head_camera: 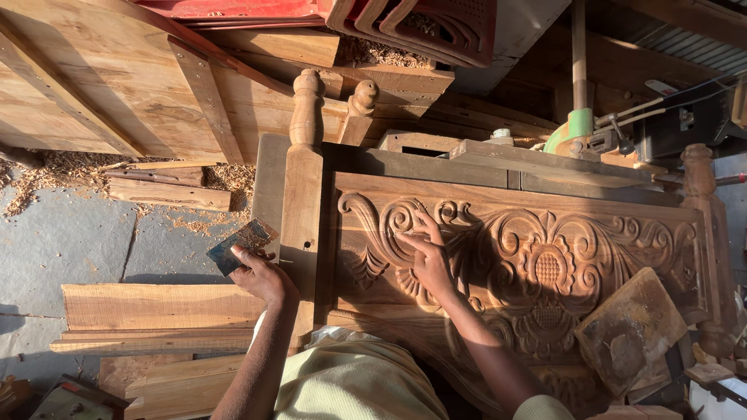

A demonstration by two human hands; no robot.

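Observation:
A carved wooden headboard panel with scrolls and a flower motif lies in front of me, flanked by turned posts. My right hand rests on the carved scrollwork at the panel's left part, fingers spread and pressing into the grooves, possibly with a small bit of filler or paper under the fingertips. My left hand is off to the left of the post, holding a flat scraper blade smeared with brownish paste.
A flat square board caked with paste lies on the panel's right part. Planks are stacked on the grey floor at left, with shavings around. Large boards lean at top left; red plastic chairs and a machine stand behind.

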